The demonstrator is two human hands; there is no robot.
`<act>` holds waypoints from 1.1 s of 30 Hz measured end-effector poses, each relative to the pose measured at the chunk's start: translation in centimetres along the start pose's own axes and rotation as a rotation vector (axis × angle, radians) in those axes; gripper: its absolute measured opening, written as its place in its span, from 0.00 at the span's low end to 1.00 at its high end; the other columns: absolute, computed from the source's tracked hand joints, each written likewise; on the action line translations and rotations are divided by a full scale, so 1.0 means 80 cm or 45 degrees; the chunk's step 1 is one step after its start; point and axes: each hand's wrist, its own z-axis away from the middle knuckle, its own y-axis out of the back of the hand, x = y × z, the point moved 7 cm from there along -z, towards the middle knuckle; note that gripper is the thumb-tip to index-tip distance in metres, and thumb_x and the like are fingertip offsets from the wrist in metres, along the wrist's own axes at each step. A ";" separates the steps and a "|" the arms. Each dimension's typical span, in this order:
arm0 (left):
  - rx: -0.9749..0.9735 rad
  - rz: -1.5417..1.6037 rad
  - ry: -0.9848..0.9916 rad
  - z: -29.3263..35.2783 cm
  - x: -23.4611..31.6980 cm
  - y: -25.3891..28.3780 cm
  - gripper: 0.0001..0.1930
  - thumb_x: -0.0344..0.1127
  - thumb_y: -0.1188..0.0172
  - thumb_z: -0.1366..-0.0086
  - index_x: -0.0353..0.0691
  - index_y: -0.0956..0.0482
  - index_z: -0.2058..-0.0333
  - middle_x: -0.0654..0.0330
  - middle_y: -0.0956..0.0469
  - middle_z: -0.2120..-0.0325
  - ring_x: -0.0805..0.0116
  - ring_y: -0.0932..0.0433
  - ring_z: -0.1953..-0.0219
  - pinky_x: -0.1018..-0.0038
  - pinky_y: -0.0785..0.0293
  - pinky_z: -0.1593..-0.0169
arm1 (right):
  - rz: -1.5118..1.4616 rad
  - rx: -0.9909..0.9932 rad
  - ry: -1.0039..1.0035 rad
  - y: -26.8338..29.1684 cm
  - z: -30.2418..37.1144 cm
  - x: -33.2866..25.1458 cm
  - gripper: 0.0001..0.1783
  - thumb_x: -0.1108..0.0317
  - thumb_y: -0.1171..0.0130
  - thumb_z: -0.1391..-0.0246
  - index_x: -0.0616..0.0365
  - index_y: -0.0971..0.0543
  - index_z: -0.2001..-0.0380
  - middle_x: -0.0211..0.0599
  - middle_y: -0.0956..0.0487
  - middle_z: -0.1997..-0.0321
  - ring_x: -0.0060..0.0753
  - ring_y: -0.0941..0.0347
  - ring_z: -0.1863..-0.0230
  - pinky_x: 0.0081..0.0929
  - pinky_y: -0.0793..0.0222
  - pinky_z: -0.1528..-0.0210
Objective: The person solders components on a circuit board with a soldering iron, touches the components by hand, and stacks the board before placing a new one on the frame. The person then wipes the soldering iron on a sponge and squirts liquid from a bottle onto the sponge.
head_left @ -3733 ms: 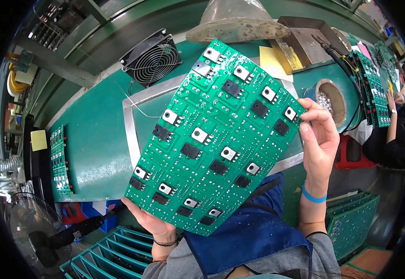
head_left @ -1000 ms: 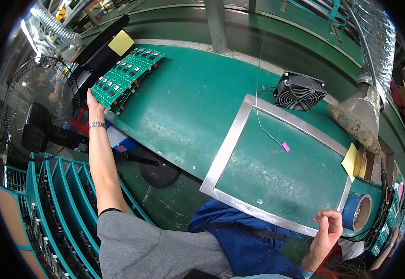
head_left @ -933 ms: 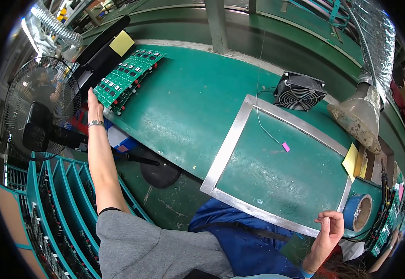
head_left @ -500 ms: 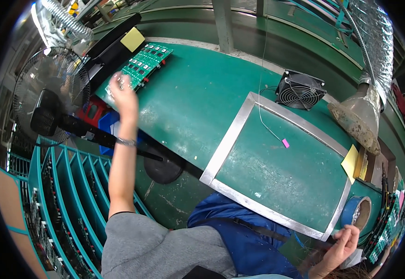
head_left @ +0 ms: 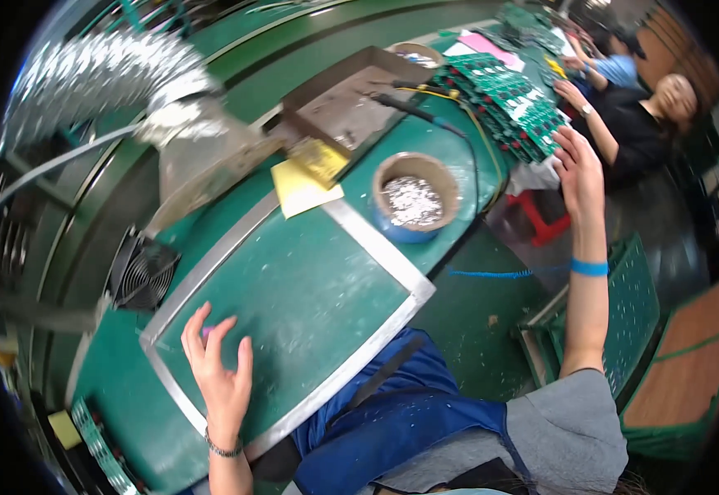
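My left hand is over the green bench top, inside a flat metal frame. Its fingers are spread and curved, and nothing is in them. A small pink tag shows between those fingers. My right hand, a blue band on its wrist, reaches out to the right. Its fingers are stretched and slightly apart beside the near edge of stacked green circuit boards. I cannot tell whether the fingertips touch the boards. Another green circuit board lies at the bench's lower left end.
A round blue-sided tub holds silvery bits. Behind it are yellow sheets, a brown tray and a soldering iron with its cable. A fume hood and a fan stand left. A co-worker sits far right.
The view has swung to the right. My left hand has left the circuit board at the bench's left end and is above the frame. My right hand has moved to the stacked boards.
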 end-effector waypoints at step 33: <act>0.083 0.220 0.136 0.018 -0.038 -0.035 0.07 0.28 0.36 0.48 0.36 0.20 0.68 0.50 0.26 0.55 0.51 0.31 0.50 0.61 0.33 0.46 | -0.759 0.446 -0.206 0.140 -0.156 0.087 0.17 0.66 0.58 0.33 0.64 0.33 0.47 0.46 0.29 0.44 0.43 0.31 0.44 0.42 0.34 0.40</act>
